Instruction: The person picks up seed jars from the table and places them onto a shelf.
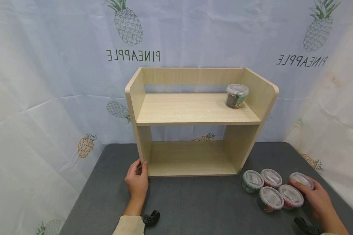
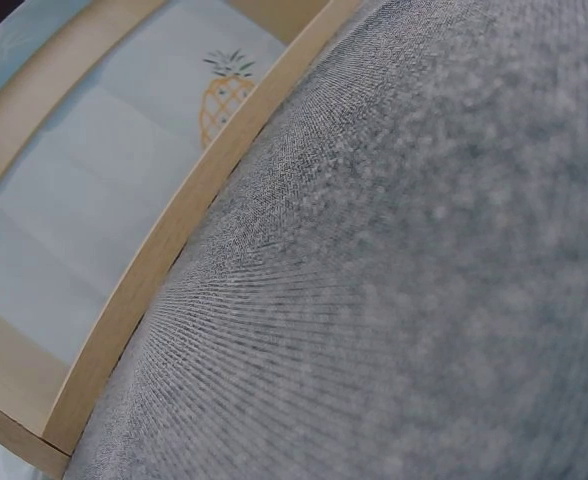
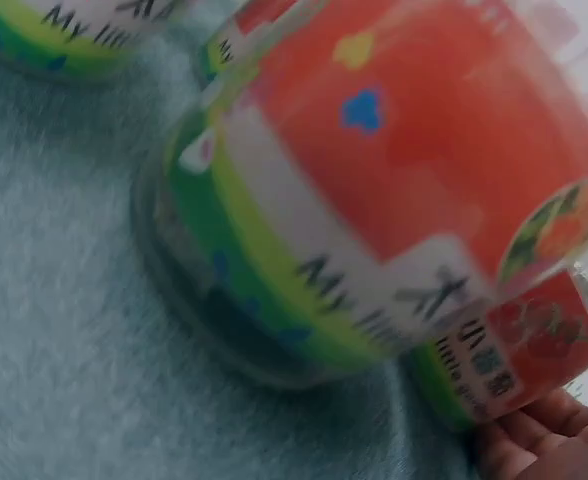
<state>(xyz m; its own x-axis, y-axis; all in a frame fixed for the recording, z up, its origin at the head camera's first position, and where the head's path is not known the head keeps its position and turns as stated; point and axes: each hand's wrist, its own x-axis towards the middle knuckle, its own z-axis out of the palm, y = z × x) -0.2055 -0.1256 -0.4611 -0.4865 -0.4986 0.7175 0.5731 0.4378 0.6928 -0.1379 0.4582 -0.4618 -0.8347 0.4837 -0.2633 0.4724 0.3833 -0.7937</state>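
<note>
My left hand (image 1: 136, 178) grips the lower front edge of the left side panel of a pale wooden two-tier shelf (image 1: 191, 158), thumb in front. In the left wrist view only the bottom board of the shelf (image 2: 184, 215) shows, and the hand is hidden. At the right, my right hand (image 1: 316, 195) holds a small clear-lidded plastic tub (image 1: 301, 180) with a red label. In the right wrist view, fingers (image 3: 549, 430) curl at the base of this tub (image 3: 534, 350), behind a nearer red-labelled tub (image 3: 374, 190).
Several similar lidded tubs (image 1: 271, 198) stand grouped on the dark grey table (image 1: 194, 205), right of the shelf and beside my right hand. One more tub (image 1: 237, 96) stands at the right end of the upper board. A pineapple-print curtain (image 1: 61, 81) hangs behind.
</note>
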